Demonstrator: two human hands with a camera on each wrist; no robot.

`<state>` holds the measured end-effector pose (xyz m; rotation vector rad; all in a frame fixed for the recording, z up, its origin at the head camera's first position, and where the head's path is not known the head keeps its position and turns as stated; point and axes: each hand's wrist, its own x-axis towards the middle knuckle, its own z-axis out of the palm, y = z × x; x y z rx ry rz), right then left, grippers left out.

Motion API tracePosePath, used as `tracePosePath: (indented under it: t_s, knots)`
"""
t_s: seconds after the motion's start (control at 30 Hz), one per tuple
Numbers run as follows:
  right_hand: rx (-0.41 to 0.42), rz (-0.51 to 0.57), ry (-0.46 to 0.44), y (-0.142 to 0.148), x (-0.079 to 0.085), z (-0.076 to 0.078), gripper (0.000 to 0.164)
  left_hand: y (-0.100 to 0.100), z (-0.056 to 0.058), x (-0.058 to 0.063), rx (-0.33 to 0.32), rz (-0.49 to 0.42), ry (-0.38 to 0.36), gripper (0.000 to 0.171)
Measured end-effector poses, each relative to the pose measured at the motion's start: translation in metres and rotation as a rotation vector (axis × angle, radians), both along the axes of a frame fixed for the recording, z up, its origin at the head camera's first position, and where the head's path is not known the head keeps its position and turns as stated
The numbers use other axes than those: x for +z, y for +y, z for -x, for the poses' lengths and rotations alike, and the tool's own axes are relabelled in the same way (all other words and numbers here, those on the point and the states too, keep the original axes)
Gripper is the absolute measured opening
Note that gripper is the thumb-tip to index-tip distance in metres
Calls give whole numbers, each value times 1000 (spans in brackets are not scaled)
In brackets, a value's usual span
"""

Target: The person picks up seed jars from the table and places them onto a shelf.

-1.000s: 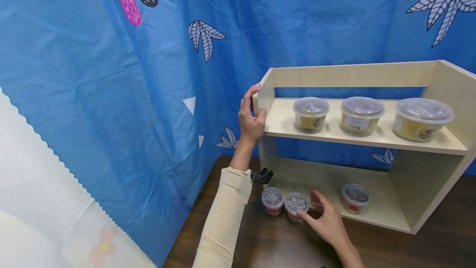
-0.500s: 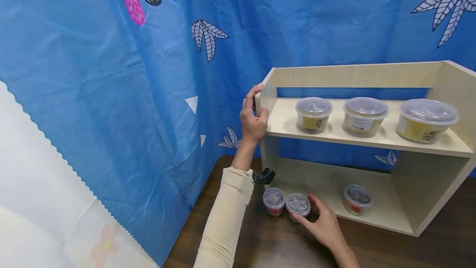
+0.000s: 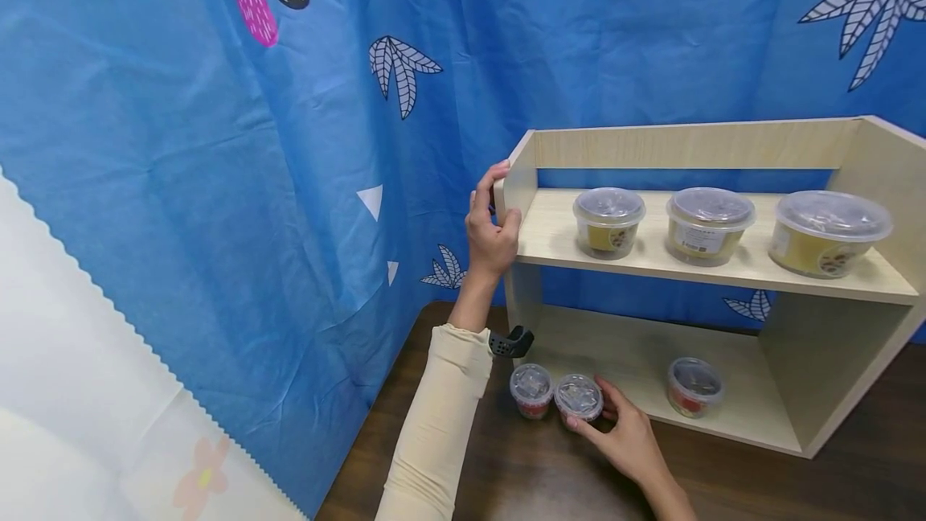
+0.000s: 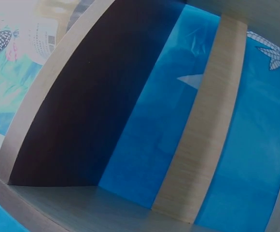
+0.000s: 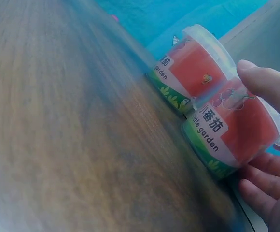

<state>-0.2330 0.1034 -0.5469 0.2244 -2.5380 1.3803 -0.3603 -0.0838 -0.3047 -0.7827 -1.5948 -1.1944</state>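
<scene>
My left hand grips the upper left side panel of a pale wooden two-tier shelf. Low in front of it, my right hand holds a small clear lidded tub between thumb and fingers. In the right wrist view this tub has a red and green label, with the thumb up by its lid and the fingers curled at its other side. A matching tub stands upright just left of it, both on the dark wooden table. The left hand is out of sight in its own wrist view.
One more small tub stands on the shelf's lower board. Along the upper board are three larger yellow-labelled tubs, the left one smallest and the right one widest. A blue patterned curtain hangs behind and at the left.
My right hand has shifted slightly left and down, and its fingers have drawn in around the tub's right side. My left hand keeps its grip on the panel.
</scene>
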Motion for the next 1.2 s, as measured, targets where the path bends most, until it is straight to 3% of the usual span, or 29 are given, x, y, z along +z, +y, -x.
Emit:
tracePosePath:
  t_s: [0.37,1.07,1.2]
  knots:
    - [0,-4,-70,2,0,-1,86,1,-2,0,2,4,-19,55]
    - [23,29,-50,3,-3,1,78,0,0,0,13,1,-5,54]
    - [26,35,-49,3,-3,1,77,1,-5,4,12,0,-4,52]
